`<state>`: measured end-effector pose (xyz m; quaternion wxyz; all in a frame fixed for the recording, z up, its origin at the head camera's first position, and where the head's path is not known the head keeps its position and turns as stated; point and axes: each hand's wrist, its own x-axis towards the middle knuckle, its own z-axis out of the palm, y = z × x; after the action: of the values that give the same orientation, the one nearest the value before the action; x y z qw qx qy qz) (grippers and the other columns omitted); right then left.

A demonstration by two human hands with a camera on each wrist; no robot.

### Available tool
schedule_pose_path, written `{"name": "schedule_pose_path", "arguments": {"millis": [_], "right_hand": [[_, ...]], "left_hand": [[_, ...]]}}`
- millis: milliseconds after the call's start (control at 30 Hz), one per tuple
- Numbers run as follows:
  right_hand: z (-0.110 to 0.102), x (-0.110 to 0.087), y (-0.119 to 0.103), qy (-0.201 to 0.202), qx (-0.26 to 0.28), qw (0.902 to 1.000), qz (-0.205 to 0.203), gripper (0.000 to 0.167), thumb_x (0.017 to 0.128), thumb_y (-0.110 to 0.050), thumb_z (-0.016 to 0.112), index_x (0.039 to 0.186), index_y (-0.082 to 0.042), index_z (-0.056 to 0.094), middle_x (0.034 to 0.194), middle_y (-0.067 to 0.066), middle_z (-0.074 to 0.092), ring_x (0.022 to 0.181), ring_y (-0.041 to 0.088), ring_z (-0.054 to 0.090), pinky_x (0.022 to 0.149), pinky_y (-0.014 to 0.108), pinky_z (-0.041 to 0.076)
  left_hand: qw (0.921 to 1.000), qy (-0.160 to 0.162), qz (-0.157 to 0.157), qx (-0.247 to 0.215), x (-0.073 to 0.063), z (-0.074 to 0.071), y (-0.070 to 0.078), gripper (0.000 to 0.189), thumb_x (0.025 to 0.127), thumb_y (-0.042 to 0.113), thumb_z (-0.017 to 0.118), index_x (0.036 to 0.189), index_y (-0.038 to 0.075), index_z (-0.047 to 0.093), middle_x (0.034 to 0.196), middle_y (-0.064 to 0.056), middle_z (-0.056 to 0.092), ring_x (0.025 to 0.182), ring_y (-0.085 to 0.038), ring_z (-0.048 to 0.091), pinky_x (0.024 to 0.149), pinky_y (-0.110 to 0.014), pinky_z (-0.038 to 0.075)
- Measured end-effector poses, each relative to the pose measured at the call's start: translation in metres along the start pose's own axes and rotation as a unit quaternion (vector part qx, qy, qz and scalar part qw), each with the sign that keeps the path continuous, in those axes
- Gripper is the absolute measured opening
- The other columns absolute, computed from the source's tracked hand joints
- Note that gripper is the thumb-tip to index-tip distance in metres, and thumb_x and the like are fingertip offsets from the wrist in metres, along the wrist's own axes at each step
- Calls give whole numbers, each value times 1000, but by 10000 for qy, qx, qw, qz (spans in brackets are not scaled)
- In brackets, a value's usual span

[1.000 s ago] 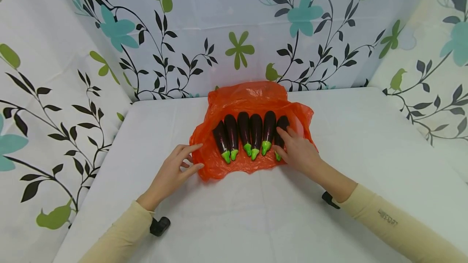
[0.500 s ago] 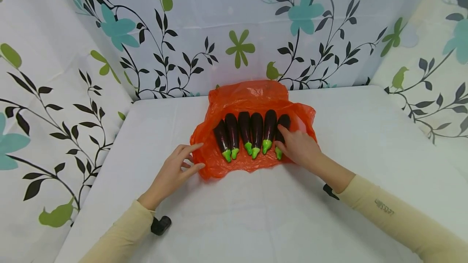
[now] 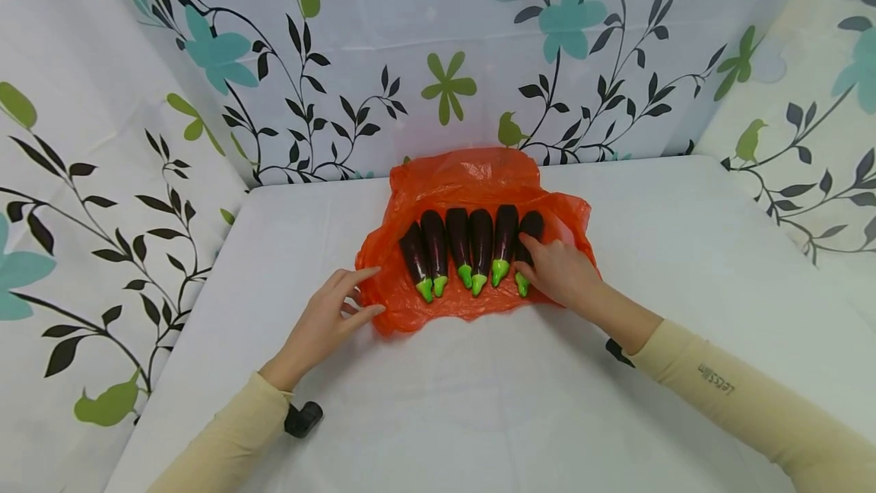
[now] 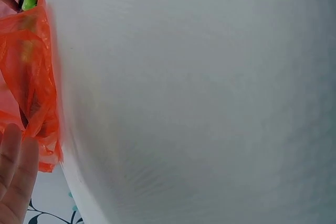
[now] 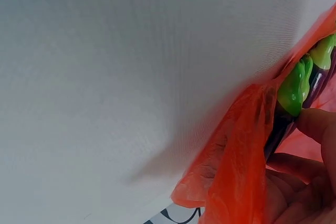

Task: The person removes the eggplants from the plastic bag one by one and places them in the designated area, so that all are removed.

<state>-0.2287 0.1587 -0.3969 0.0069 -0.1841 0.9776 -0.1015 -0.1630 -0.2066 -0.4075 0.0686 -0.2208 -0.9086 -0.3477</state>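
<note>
Dark purple eggplants with bright green stem ends, several of them, lie side by side on an orange plastic bag. My right hand pinches the rightmost eggplant between thumb and fingers. In the right wrist view, the thumb sits near the green stem end and part of the dark body is hidden behind the bag film and fingers. At the bag's left edge rests my left hand, its fingers loosely spread and close to or touching the film, holding nothing. The leftmost eggplant lies tilted nearby.
A white-covered table spreads around the bag. Patterned curtain with leaves and flowers hangs behind and at both sides. Black wrist cameras sit under the sleeves.
My right hand's fingers have drawn in from lying spread over the rightmost eggplant to a pinch on it. The left hand and the bag have stayed in place.
</note>
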Motion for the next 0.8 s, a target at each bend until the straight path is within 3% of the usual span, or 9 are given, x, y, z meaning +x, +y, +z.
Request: {"name": "schedule_pose_path", "arguments": {"millis": [467,800], "right_hand": [[1,2,1,-186,134,9997,-97,55,96,-31,62,140,-1,50,53,2,47,44,15,48,52,28,55],[0,3,-1,-284,175,9994,-26,56,97,-33,61,142,-3,48,54,2,48,46,16,50,56,32,57]], "left_hand": [[10000,-3,-20,97,0,1,-2,62,83,21,80,138,10,53,111,-6,57,90,-16,58,73,-32,59],[10000,-8,35,46,1,2,-3,62,82,20,80,137,9,53,110,-6,56,89,-16,57,72,-33,59]]}}
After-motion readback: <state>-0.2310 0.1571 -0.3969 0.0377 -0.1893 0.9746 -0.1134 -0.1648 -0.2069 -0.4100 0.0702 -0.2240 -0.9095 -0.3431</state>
